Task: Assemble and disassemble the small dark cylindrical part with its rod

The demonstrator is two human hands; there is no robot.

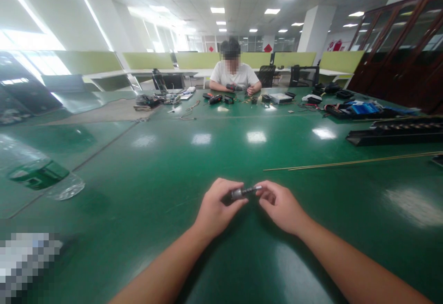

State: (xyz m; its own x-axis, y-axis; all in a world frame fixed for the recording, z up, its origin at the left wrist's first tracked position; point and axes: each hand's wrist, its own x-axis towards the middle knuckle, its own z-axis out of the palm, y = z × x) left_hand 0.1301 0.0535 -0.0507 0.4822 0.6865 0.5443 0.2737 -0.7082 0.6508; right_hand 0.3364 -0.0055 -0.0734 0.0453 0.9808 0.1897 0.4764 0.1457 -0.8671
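Observation:
Just in front of me, over the green table, my left hand grips a small grey metal cylinder with a thin dark shaft between thumb and fingers. The shaft points right and slightly up, with a bright tip. Its exact kind is too small to make out. My right hand has its fingers curled in at that tip, the index fingertip against it. The right thumb sits lower, near the other bent fingers.
Two long thin rods lie to the right, before a black channel-shaped piece. A plastic bottle lies at left. Across the table a person holds a dark tool, among several tools and parts. A blurred object lies near left.

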